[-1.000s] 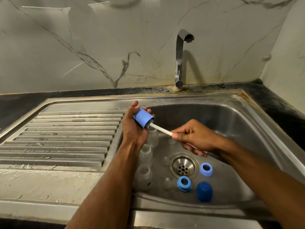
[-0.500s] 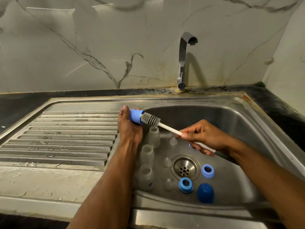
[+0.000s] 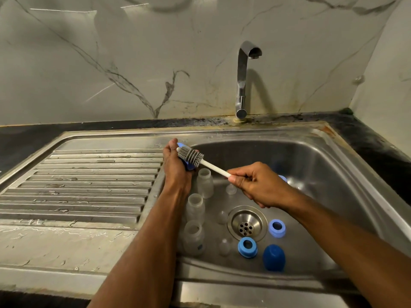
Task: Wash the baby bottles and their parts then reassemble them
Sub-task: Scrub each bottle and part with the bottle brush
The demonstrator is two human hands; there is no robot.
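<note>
The left hand [image 3: 176, 167] grips a blue bottle cap [image 3: 189, 166] over the sink's [image 3: 322, 165] left edge, and the right hand [image 3: 259, 185] pinches the white handle of the bottle brush [image 3: 191, 156]. The brush's long axis slants up-left from the right hand, its grey bristles lying across the cap and touching it. Below stand three clear bottles [image 3: 195, 206] in a row, with teats, two blue collar rings [image 3: 247, 247] and a dark blue cap [image 3: 273, 257] around the drain [image 3: 246, 223]. The faucet [image 3: 243, 78] looks dry.
</note>
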